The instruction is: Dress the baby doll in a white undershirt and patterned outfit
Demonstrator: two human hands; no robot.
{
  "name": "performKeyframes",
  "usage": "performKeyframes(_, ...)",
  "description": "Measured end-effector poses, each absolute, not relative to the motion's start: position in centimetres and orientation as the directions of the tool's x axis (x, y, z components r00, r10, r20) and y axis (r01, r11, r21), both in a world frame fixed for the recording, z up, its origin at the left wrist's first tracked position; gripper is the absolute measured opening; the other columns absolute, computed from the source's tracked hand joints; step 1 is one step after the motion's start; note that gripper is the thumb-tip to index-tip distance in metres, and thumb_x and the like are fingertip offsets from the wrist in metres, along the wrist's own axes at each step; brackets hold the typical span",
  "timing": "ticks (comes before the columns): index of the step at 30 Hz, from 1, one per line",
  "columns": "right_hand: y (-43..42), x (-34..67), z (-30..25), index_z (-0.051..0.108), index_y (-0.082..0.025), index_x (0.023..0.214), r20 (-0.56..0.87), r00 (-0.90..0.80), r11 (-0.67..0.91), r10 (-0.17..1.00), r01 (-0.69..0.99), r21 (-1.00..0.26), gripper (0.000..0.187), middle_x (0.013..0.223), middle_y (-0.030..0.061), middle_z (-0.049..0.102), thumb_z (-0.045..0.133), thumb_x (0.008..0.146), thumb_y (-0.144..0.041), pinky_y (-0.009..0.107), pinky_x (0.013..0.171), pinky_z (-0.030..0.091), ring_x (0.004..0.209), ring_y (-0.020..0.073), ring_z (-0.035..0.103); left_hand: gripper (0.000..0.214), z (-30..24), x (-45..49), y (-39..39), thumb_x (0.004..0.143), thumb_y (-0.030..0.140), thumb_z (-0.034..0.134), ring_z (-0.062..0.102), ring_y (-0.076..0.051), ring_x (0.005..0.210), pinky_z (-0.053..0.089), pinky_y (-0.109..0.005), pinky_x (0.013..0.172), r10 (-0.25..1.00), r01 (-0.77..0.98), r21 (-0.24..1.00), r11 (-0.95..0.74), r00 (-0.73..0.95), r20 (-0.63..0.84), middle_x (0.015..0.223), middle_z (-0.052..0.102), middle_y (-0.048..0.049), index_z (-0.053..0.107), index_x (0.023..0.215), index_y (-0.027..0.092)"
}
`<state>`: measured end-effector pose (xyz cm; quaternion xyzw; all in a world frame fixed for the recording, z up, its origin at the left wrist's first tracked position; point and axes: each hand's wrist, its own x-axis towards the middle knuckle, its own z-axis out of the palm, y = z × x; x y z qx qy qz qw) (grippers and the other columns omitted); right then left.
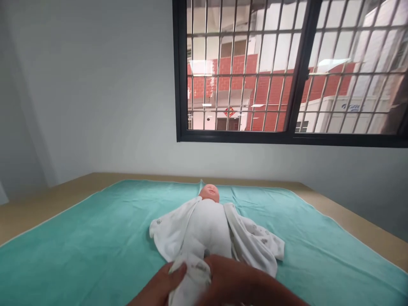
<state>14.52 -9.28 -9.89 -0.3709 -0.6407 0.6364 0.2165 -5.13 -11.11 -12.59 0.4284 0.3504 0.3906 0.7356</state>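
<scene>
A baby doll (209, 193) lies on its back, head toward the wall, with a soft white body (208, 223). A white printed baby jacket (170, 231) is spread open beneath it, its sleeves out to both sides. At the doll's lower end, white printed baby clothing (191, 276) is bunched around one leg. My left hand (165, 282) grips this clothing from the left, thumb on top. From the right, my right hand (228, 274) is closed at the same clothing; its fingertips are mostly hidden. Below the hands, the frame cuts off the rest of the leg and clothing.
A green sheet (95, 238) covers most of the tan table (344, 208) and has a few wrinkles near the doll. Behind the table stands a pale wall (127, 106) with a dark-framed, barred window (239, 137).
</scene>
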Motion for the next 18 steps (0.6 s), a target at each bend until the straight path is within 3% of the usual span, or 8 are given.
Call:
performKeyframes(3, -9.2, 13.6, -10.2, 0.072, -0.017, 0.094, -0.200, -0.602, -0.202, 0.773, 0.065, -0.977, 0.038, 0.078, 0.0005, 0.069, 0.074, 0.060, -0.034, 0.029, 0.075, 0.047, 0.076, 0.0179, 0.062, 0.061, -12.2, -5.3, -11.1, 0.067, 0.055, 0.076, 0.067, -0.029, 0.092, 0.050, -0.037, 0.082, 0.832, -0.254, 0.911, 0.326, 0.535, -0.148, 0.090, 0.073, -0.0121, 0.069, 0.107, 0.010)
performKeyframes(7, -9.3, 13.2, -9.9, 0.071, -0.014, 0.092, -0.193, -0.585, -0.270, 0.788, -0.046, -0.962, 0.033, 0.073, 0.0007, 0.068, 0.070, 0.065, -0.034, 0.026, 0.069, 0.047, 0.070, 0.0156, 0.061, 0.056, -11.2, -5.6, -11.5, 0.056, 0.024, 0.086, 0.065, -0.026, 0.094, 0.048, -0.030, 0.079, 0.744, -0.119, 0.967, 0.227, 0.662, -0.093, 0.094, 0.073, -0.0055, 0.070, 0.108, 0.015)
performKeyframes(9, -9.5, 13.6, -9.3, 0.072, -0.016, 0.091, -0.177, -0.663, -0.190, 0.727, 0.054, -0.980, 0.031, 0.075, -0.0010, 0.068, 0.075, 0.063, -0.030, 0.025, 0.071, 0.047, 0.073, 0.0151, 0.060, 0.049, -11.0, -5.6, -11.6, 0.061, 0.023, 0.082, 0.066, -0.026, 0.093, 0.048, -0.032, 0.080, 0.756, -0.176, 0.953, 0.247, 0.651, -0.076, 0.094, 0.073, -0.0068, 0.070, 0.108, 0.014)
performKeyframes(13, -9.7, 14.3, -8.8, 0.074, -0.019, 0.087, -0.321, -0.681, -0.108, 0.658, 0.337, -0.935, 0.035, 0.078, -0.0022, 0.069, 0.083, 0.055, -0.027, 0.025, 0.068, 0.047, 0.069, 0.0137, 0.058, 0.040, -11.2, -5.5, -11.7, 0.072, 0.027, 0.073, 0.067, -0.028, 0.092, 0.050, -0.036, 0.083, 0.838, -0.385, 0.867, 0.316, 0.542, -0.065, 0.095, 0.073, -0.0124, 0.069, 0.108, 0.011)
performKeyframes(18, -9.2, 14.1, -9.9, 0.072, -0.017, 0.095, -0.255, -0.697, -0.286, 0.670, 0.074, -0.955, 0.039, 0.081, 0.0009, 0.069, 0.082, 0.058, -0.024, 0.029, 0.075, 0.050, 0.073, 0.0149, 0.062, 0.044, -10.9, -5.0, -11.8, 0.075, 0.025, 0.070, 0.066, -0.029, 0.098, 0.049, -0.039, 0.090, 0.836, -0.467, 0.805, 0.365, 0.545, -0.063, 0.102, 0.071, -0.0148, 0.065, 0.116, 0.010)
